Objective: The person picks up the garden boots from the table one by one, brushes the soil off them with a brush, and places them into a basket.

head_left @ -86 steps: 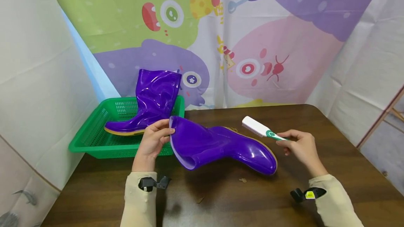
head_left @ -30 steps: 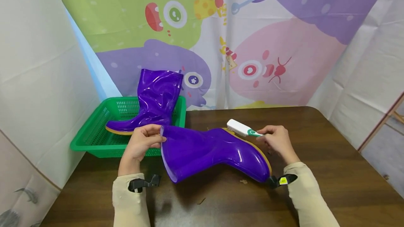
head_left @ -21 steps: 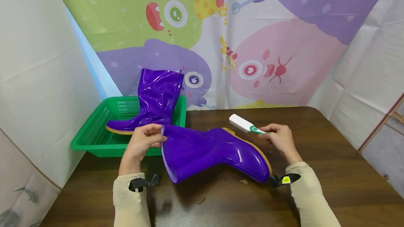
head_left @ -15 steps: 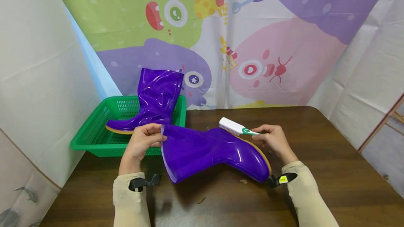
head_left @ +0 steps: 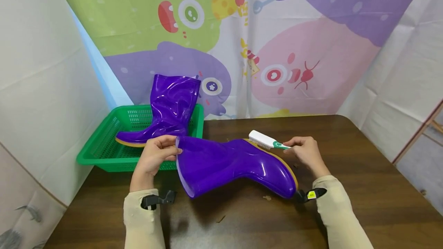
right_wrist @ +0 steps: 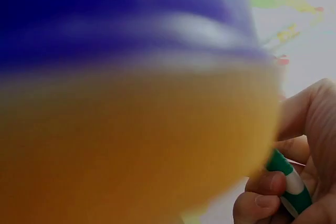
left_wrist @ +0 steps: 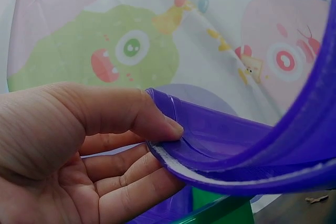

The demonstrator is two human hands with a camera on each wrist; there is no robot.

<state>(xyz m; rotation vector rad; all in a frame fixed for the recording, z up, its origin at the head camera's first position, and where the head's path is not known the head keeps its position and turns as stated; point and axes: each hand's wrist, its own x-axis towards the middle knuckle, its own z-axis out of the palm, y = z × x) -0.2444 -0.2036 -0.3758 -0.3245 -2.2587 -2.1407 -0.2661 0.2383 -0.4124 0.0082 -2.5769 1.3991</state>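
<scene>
A shiny purple rain boot (head_left: 238,164) with a yellow sole is held sideways above the table, its toe pointing right. My left hand (head_left: 154,156) pinches the rim of its shaft; in the left wrist view the thumb (left_wrist: 163,124) lies inside the opening and the fingers lie outside. My right hand (head_left: 306,153) grips the green and white handle of a white brush (head_left: 263,139). The bristles face down at the sole near the heel; whether they touch is hard to tell. In the right wrist view the blurred sole (right_wrist: 142,140) hides the brush head.
Behind my left hand a green plastic basket (head_left: 86,158) holds a second purple boot (head_left: 173,103), standing upright. Small brown bits (head_left: 267,198) lie on the dark wooden table (head_left: 249,229). A cartoon-printed curtain (head_left: 235,49) hangs at the back.
The boot has shifted left and turned slightly since the earliest frame. My right hand came left with the brush to the sole, then moved it back and forth along the heel. The left grip stays.
</scene>
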